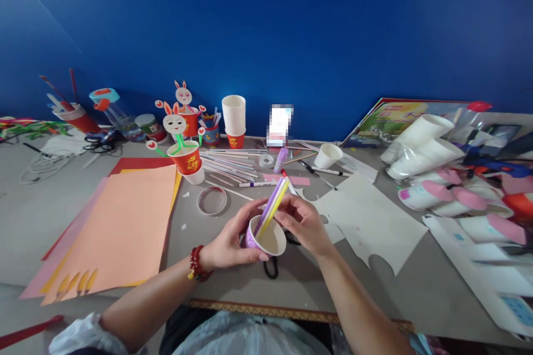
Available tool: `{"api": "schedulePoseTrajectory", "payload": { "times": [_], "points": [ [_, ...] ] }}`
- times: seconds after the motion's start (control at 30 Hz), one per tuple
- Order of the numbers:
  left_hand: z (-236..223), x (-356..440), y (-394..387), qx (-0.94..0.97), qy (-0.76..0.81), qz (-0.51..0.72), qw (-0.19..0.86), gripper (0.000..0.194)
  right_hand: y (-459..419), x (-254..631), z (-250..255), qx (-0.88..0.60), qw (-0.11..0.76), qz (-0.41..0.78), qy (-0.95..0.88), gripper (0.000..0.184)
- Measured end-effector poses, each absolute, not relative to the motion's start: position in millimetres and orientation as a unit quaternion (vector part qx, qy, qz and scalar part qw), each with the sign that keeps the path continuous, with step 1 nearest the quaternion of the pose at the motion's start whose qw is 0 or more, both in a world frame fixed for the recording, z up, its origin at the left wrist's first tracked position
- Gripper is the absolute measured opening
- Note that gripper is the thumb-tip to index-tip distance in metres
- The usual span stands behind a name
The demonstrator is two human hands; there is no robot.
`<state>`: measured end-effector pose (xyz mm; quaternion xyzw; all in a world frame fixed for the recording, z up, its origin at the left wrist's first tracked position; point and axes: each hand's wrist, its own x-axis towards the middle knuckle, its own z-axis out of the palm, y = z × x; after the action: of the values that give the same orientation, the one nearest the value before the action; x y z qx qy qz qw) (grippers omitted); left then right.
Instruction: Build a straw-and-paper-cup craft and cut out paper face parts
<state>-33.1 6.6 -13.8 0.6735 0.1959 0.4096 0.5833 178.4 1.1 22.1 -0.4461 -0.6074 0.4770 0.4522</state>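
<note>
My left hand (pixel 233 236) is wrapped round a paper cup (pixel 272 247) with a purple patterned outside and a white inside, tilted so its mouth faces me. A purple straw (pixel 270 208) and a yellow straw (pixel 275 206) stand together in the cup, leaning right and reaching above its rim. My right hand (pixel 306 224) is curled at the cup's right side, close to the straws; what its fingers hold, if anything, is hidden. Under the hands, black scissor handles (pixel 271 270) show on the table.
Stacked coloured paper (pixel 133 222) lies left; cut white paper (pixel 375 222) lies right. Behind are rabbit-figure cups (pixel 186 158), a cup stack (pixel 234 116), loose straws (pixel 229 163), a tape roll (pixel 212 201), a glue stick (pixel 281 160) and a white cup (pixel 328 155). Decorated cups (pixel 433 194) crowd the right.
</note>
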Motion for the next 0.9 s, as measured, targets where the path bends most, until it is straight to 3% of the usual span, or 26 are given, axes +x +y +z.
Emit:
{"api": "schedulePoseTrajectory", "payload": {
  "times": [0.27,0.4,0.5,0.53,0.63,0.7,0.9],
  "points": [
    [-17,-34,11,0.552,0.269,0.461,0.640,0.063,9,186,25,-0.532,0.477,0.375,-0.591,0.034],
    [-17,-34,15,0.569,0.311,0.518,0.558,0.055,-2,192,37,-0.569,0.303,0.271,-0.715,0.028],
    [-15,-34,18,0.620,0.322,0.544,0.465,0.052,-21,192,29,-0.559,0.164,0.208,-0.786,0.006],
    [-15,-35,19,0.633,0.321,0.548,0.442,0.052,-27,192,23,-0.553,0.145,0.184,-0.800,0.006],
    [-13,-35,18,0.657,0.313,0.554,0.405,0.052,-38,191,-1,-0.509,0.107,0.098,-0.848,0.044],
    [-11,-35,16,0.667,0.310,0.548,0.399,0.048,-39,189,-11,-0.487,0.088,0.054,-0.867,0.058],
    [-1,-35,9,0.685,0.321,0.524,0.391,0.028,-28,186,-12,-0.405,0.042,-0.008,-0.913,0.051]
  ]
}}
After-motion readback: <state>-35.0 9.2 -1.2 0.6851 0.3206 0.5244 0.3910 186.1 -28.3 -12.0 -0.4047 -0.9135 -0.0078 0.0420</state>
